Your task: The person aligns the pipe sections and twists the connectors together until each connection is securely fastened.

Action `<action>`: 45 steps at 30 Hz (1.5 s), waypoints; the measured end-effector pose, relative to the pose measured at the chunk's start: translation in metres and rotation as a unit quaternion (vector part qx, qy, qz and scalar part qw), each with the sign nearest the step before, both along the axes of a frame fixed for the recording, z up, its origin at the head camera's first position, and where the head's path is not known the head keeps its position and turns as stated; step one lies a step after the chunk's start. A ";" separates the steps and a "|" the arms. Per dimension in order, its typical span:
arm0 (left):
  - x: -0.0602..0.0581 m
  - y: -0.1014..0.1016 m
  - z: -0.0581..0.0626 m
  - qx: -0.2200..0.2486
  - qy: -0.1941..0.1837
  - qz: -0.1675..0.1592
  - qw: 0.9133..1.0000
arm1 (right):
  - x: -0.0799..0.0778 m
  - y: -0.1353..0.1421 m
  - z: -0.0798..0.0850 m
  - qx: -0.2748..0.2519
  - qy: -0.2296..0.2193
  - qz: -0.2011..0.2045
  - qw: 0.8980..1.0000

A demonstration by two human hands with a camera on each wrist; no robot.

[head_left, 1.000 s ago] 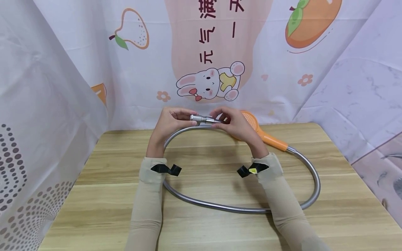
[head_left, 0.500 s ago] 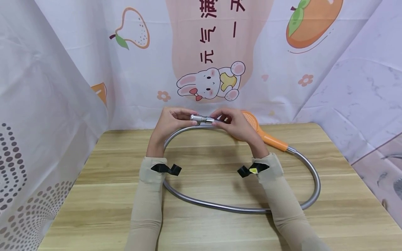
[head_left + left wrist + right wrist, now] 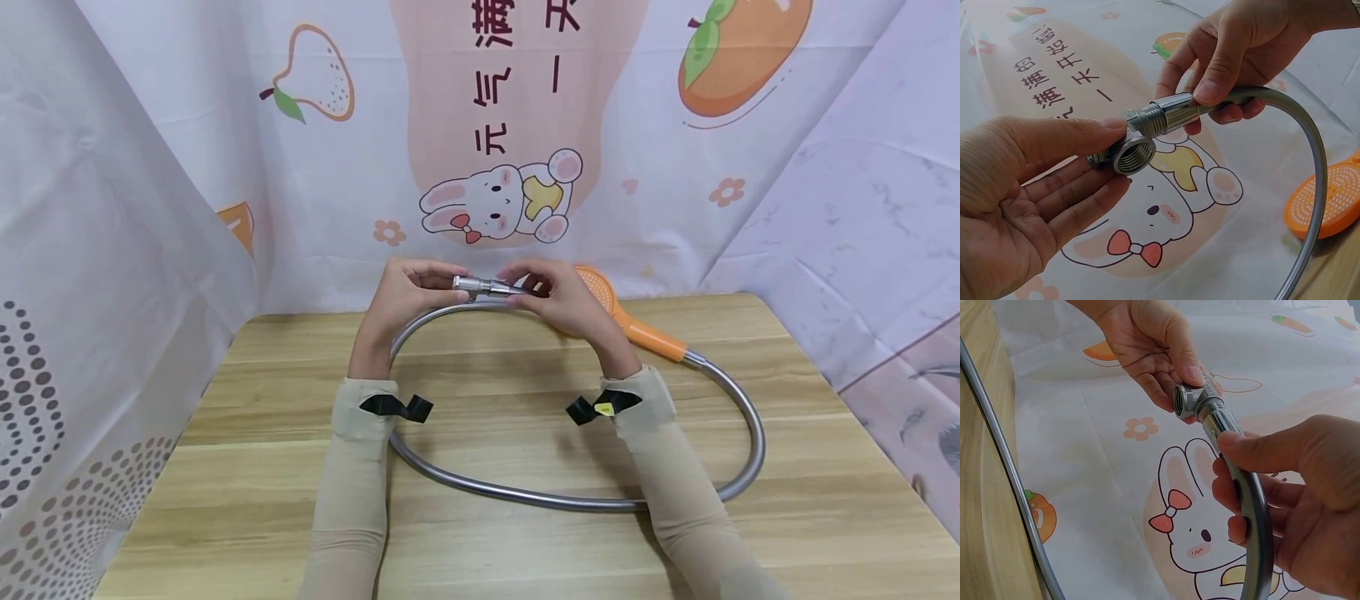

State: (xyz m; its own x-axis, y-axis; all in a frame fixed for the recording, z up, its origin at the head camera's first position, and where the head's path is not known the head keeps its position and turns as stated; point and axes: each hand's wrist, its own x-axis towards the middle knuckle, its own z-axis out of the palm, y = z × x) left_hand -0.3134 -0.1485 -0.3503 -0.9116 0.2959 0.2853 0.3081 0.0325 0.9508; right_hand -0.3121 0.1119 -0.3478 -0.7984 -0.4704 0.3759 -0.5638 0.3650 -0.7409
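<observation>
In the left wrist view my left hand (image 3: pixel 1035 187) pinches a silver threaded tee fitting (image 3: pixel 1147 120) between thumb and fingers. One threaded opening of the tee faces that camera. My right hand (image 3: pixel 558 293) holds the end of a grey metal shower hose (image 3: pixel 1317 156) just behind its chrome connector (image 3: pixel 1174 109). The connector meets the tee's male thread, with several thread turns showing beside it. Both hands are raised near the table's back edge. The right wrist view shows the tee (image 3: pixel 1192 400) and connector (image 3: pixel 1215 420) in line. How far the connector is threaded on, I cannot tell.
An orange shower head (image 3: pixel 652 337) lies at the back right of the wooden table (image 3: pixel 510 550), joined to the hose's other end. The hose loops across the table beneath both forearms. A printed curtain (image 3: pixel 337 208) hangs right behind the hands.
My right fingers shift slightly at the connector, whose visible part looks a little different. The left hand keeps its hold on the tee fitting. The head view moves very slightly.
</observation>
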 end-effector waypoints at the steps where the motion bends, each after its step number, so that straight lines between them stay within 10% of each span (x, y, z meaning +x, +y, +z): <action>1: 0.000 0.000 0.000 0.001 -0.001 0.000 1.000 | 0.000 0.000 0.000 -0.001 -0.001 -0.002 1.000; 25: 0.001 0.001 -0.002 -0.003 -0.004 0.007 1.000 | 0.000 0.003 0.001 0.013 -0.007 0.003 1.000; 37: 0.002 -0.003 -0.002 -0.022 0.007 0.028 0.999 | -0.001 -0.011 -0.008 -0.021 0.079 -0.016 0.997; 45: 0.001 -0.004 -0.003 -0.017 0.012 0.003 1.000 | 0.001 -0.006 -0.005 -0.020 0.031 0.005 0.999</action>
State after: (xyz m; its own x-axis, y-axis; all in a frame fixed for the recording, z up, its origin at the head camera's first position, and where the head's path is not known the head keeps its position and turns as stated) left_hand -0.3121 -0.1522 -0.3532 -0.9063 0.3007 0.2971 0.3308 0.0670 0.9413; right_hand -0.3110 0.1060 -0.3533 -0.7681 -0.4619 0.4434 -0.6127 0.3294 -0.7184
